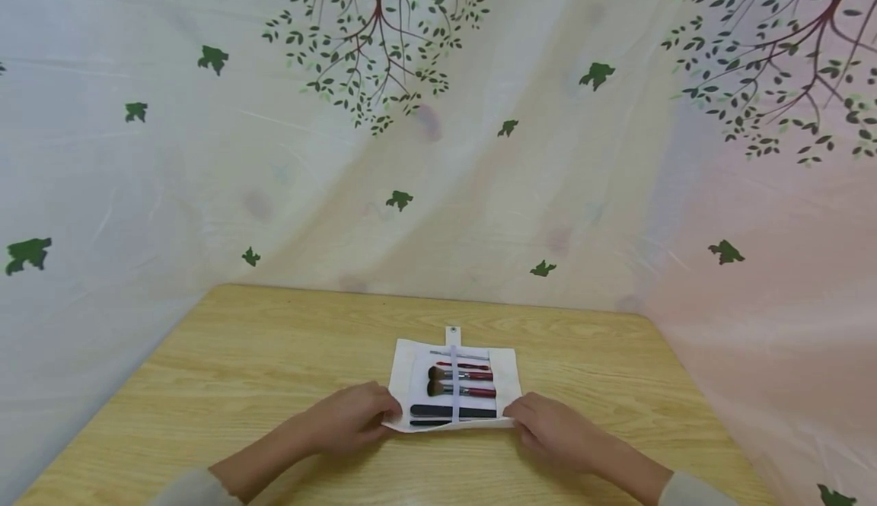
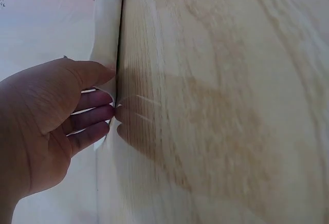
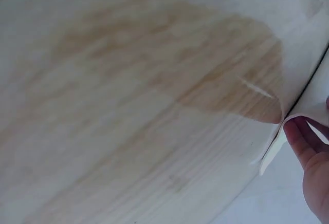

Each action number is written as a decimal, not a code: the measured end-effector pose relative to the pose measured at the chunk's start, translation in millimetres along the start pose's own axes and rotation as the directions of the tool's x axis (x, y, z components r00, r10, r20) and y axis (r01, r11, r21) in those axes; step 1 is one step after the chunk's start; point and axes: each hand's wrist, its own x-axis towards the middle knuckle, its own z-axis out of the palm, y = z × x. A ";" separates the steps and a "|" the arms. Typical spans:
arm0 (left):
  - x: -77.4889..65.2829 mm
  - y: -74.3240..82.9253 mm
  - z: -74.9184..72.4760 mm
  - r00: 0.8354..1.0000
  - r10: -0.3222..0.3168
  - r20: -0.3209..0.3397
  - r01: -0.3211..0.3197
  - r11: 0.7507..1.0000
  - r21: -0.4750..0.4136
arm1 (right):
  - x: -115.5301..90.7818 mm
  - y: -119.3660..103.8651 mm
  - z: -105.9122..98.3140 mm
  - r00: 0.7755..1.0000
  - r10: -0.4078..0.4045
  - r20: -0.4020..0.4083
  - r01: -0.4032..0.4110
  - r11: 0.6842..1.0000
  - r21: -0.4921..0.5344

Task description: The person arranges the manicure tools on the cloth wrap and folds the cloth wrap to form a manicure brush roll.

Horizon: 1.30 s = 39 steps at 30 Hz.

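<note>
A white brush roll (image 1: 507, 384) lies spread on the wooden table, its snap tab (image 1: 453, 335) pointing to the far side. Under a pale elastic strap (image 1: 455, 384) sit two makeup brushes (image 1: 473, 375) with red handles, a thin red tool (image 1: 466, 365), a slim silver one (image 1: 473, 356) and black flat pieces (image 1: 466, 412) along the near edge. My left hand (image 1: 359, 415) pinches the near left corner of the roll. At the near right corner my right hand (image 1: 555, 426) grips the edge. In the left wrist view, the near edge (image 2: 107, 26) curves up from the table.
The light wood table (image 1: 274, 354) reaches back to a hanging sheet (image 1: 466, 209) printed with trees and green leaves. More of that sheet hangs along both sides.
</note>
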 end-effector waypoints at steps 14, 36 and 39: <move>21.7 -18.6 -0.8 0.973 -0.229 -0.032 0.200 0.904 -0.378 | 18.3 18.0 -1.3 0.972 0.211 -0.099 -0.159 0.910 0.382; 55.5 -25.2 -4.4 0.851 -0.525 -0.003 0.477 0.775 -0.416 | 40.7 43.8 0.8 0.888 0.446 0.113 -0.432 0.723 0.539; 57.6 -22.6 -7.0 0.834 -0.552 0.017 0.511 0.760 -0.402 | 43.1 44.5 2.1 0.865 0.481 0.139 -0.473 0.694 0.543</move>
